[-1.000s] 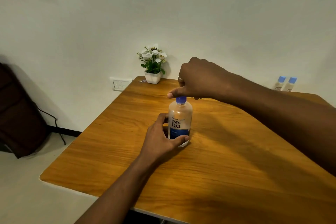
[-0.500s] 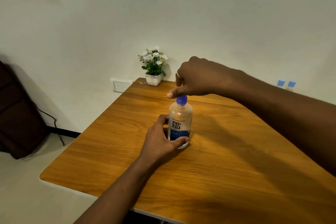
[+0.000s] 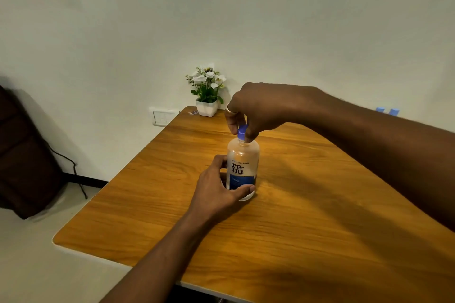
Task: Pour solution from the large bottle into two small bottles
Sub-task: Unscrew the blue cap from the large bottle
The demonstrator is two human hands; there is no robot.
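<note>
The large bottle, translucent with a blue and white label, stands upright on the wooden table. My left hand wraps around its lower part from the left. My right hand reaches in from the right and pinches the blue cap on top, which looks tilted. Two small bottles stand at the table's far right; only their blue caps show above my right forearm.
A small white pot with white flowers sits at the table's far left corner by the wall. A wall socket is left of it. A dark bag with a cable leans on the floor at left.
My right hand has turned and its fingers have closed down around the blue cap, which now sits tilted. My left hand and the bottle have stayed put.
</note>
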